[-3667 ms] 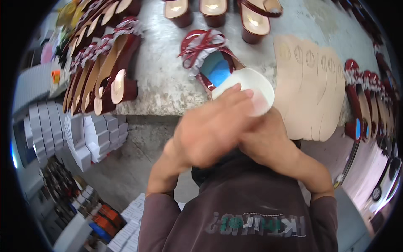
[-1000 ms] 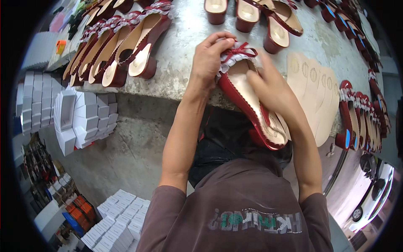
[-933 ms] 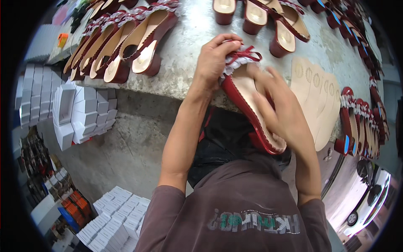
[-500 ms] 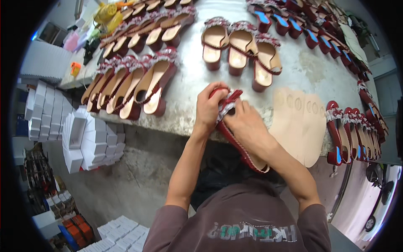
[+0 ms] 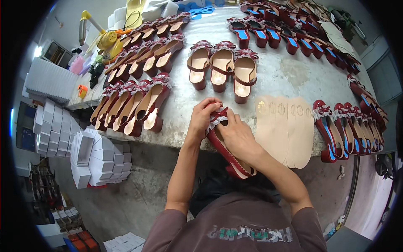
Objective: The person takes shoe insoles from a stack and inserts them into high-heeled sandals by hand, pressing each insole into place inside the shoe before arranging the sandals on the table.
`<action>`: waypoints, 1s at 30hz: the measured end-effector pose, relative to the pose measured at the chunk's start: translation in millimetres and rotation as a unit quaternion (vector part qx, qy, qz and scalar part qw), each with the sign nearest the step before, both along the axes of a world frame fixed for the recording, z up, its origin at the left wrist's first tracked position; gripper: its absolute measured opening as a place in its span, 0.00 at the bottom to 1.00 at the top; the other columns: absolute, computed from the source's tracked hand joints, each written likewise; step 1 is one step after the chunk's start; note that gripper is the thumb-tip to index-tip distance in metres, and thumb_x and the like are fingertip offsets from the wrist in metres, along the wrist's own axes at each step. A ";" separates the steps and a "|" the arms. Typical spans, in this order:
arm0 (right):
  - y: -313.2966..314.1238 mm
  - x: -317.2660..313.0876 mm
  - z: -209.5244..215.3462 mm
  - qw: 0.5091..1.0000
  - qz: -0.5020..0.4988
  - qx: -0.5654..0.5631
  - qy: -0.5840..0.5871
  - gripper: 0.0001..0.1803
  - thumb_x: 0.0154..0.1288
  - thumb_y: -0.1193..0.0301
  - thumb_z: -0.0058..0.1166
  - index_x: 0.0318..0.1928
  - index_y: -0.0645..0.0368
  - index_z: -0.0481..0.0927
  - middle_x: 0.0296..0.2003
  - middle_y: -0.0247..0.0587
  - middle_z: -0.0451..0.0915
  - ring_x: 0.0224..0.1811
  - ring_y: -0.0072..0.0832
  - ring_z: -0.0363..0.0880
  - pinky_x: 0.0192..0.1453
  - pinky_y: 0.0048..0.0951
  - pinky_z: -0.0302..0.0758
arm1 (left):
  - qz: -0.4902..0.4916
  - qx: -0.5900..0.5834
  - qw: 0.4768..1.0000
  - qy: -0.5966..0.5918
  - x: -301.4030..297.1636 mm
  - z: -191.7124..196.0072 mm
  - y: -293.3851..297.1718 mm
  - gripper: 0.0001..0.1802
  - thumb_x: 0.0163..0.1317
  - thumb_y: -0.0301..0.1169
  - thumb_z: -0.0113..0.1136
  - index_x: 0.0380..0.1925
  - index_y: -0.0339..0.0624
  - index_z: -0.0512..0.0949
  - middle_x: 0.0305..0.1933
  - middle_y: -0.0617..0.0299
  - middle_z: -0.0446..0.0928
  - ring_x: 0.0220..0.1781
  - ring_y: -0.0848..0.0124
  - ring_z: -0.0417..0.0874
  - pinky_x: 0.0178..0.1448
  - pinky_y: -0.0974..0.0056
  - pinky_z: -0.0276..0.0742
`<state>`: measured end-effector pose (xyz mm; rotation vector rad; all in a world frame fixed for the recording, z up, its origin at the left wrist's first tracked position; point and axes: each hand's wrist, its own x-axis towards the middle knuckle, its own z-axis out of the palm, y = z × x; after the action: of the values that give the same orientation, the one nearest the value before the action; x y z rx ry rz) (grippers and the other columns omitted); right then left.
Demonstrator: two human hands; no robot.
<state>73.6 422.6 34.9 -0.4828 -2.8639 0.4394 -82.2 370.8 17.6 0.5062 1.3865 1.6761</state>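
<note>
**A:** Entry, left to right. What has changed?

**B:** Half a second back the dark red sandal (image 5: 226, 145) lay lower against the person's body; it now sits higher, toe end on the front edge of the grey table (image 5: 289, 71). Earlier still a pale insole was being handled; that insole appears seated now. Judged: fitting done, pressing and checking in hand.

**A:** Left hand?

**B:** Left hand (image 5: 204, 119): fingers closed together on the ruffled toe strap, pinching it from the left side.

**A:** Item itself?

**B:** One wedge sandal, glossy dark red, scalloped edge, white-and-red frilled strap, tan footbed. Toe on the table edge, heel overhanging toward the lap.

**A:** Right hand?

**B:** Right hand (image 5: 238, 135): laid flat over the footbed, fingers closed on the strap from the right, palm covering the middle of the sole.

**A:** Surroundings?

**B:** Row of finished sandals (image 5: 132, 107) to the left; three sandals (image 5: 221, 69) beyond; fan of loose tan insoles (image 5: 285, 128) just right; more red sandals with blue linings (image 5: 348, 128) far right.
</note>
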 end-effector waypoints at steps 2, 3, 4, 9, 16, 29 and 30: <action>-3.1 0.8 -1.4 1.000 0.000 -0.030 -0.008 0.15 0.62 0.74 0.53 0.49 0.61 0.82 0.60 0.67 0.68 0.54 0.53 0.76 0.55 0.46 0.79 | 0.000 -0.015 1.000 -0.002 -1.2 -1.1 -3.7 0.08 0.68 0.27 0.61 0.44 0.36 0.82 0.37 0.66 0.81 0.39 0.79 0.80 0.46 0.72 0.76; -4.0 3.0 -3.2 1.000 0.001 -0.010 0.004 0.14 0.61 0.74 0.54 0.48 0.61 0.82 0.59 0.67 0.68 0.54 0.52 0.76 0.54 0.45 0.79 | 0.004 -0.014 1.000 -0.002 0.2 -1.6 -4.9 0.08 0.68 0.27 0.61 0.44 0.36 0.82 0.37 0.66 0.81 0.39 0.79 0.80 0.46 0.72 0.76; -5.2 4.6 -4.8 1.000 0.002 0.010 0.016 0.14 0.61 0.74 0.54 0.48 0.60 0.82 0.58 0.66 0.69 0.53 0.52 0.76 0.53 0.45 0.79 | 0.000 -0.013 1.000 0.005 2.2 -2.3 -5.4 0.08 0.68 0.27 0.60 0.44 0.36 0.82 0.38 0.66 0.81 0.39 0.79 0.80 0.46 0.71 0.76; -7.7 5.6 -6.7 0.999 -0.001 0.032 0.017 0.13 0.60 0.74 0.56 0.46 0.59 0.83 0.57 0.62 0.70 0.50 0.48 0.76 0.49 0.42 0.80 | -0.013 -0.011 1.000 0.021 5.4 -4.2 -7.5 0.08 0.68 0.27 0.60 0.44 0.36 0.82 0.39 0.65 0.82 0.39 0.78 0.79 0.47 0.71 0.76; -2.6 55.5 33.6 0.982 0.123 -0.109 0.096 0.26 0.63 0.77 0.60 0.64 0.58 0.80 0.71 0.65 0.64 0.69 0.49 0.72 0.66 0.40 0.76 | 0.018 0.023 1.000 0.011 6.9 3.1 -23.6 0.09 0.68 0.25 0.59 0.44 0.33 0.82 0.41 0.63 0.82 0.41 0.77 0.80 0.49 0.70 0.78; 61.5 112.3 27.4 0.742 -0.283 -0.478 0.375 0.32 0.74 0.77 0.52 0.75 0.66 0.59 0.53 0.46 0.80 0.52 0.28 0.80 0.54 0.34 0.81 | 0.179 -0.057 0.849 0.493 -95.0 69.0 80.7 0.23 0.69 0.46 0.64 0.47 0.33 0.82 0.52 0.44 0.81 0.58 0.51 0.80 0.66 0.55 0.72; 73.5 107.3 19.2 0.789 -0.256 -0.426 0.360 0.33 0.74 0.76 0.53 0.75 0.66 0.59 0.52 0.45 0.80 0.53 0.29 0.79 0.56 0.36 0.80 | 0.166 -0.091 0.830 0.525 -115.0 56.6 83.7 0.24 0.69 0.46 0.64 0.47 0.33 0.82 0.52 0.43 0.81 0.58 0.51 0.80 0.65 0.55 0.73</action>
<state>180.9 496.0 54.1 -0.9308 -1.5780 1.4272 -197.1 454.5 74.2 1.2429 2.5137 1.5131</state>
